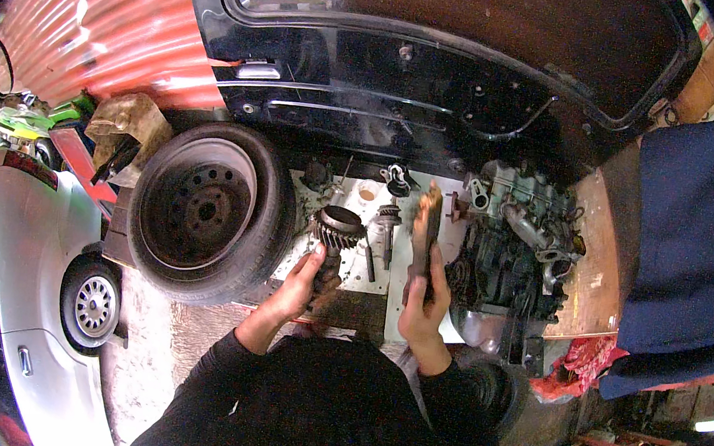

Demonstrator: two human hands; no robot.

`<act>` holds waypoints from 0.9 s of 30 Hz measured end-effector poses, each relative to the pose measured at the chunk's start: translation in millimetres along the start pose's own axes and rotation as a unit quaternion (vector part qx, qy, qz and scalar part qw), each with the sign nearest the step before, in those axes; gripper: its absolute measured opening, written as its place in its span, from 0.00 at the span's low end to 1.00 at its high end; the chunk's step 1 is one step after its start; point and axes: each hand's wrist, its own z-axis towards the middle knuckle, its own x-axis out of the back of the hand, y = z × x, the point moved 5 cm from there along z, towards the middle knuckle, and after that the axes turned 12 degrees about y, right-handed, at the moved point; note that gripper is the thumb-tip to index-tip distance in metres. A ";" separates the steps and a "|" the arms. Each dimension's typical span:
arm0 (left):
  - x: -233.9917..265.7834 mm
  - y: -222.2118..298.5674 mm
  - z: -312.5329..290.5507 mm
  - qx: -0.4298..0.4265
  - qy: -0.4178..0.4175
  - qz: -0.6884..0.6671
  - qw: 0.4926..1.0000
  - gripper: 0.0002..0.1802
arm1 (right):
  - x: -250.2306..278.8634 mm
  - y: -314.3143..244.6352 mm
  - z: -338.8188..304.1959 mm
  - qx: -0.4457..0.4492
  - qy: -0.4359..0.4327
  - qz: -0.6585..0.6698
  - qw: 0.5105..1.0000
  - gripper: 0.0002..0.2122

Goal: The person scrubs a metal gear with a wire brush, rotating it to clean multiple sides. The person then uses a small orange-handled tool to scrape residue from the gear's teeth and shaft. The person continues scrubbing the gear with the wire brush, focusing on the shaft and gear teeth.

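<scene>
My left hand (pixel 302 283) grips the lower shaft of a greasy metal gear shaft (pixel 337 228), its toothed wheel held up over a white sheet (pixel 352 266) on the ground. In my right hand (pixel 425 306) is the handle of a dirty brush (pixel 426 222), held upright with its bristles pointing up, a little to the right of the gear. On the sheet between both hands lies another small geared shaft (pixel 387 226). Both sleeves are dark.
A car wheel with a black steel rim (pixel 205 206) lies left of the sheet. An engine block (pixel 512 250) stands to the right, a red rag (pixel 584 359) beside it. A dark car body (pixel 447 48) is ahead, a silver car (pixel 8 271) on the left.
</scene>
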 end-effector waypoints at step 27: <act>13.0 -7.6 11.3 0.010 -0.031 0.102 0.994 0.39 | 3.6 10.4 13.1 -0.066 -0.004 -0.051 0.997 0.22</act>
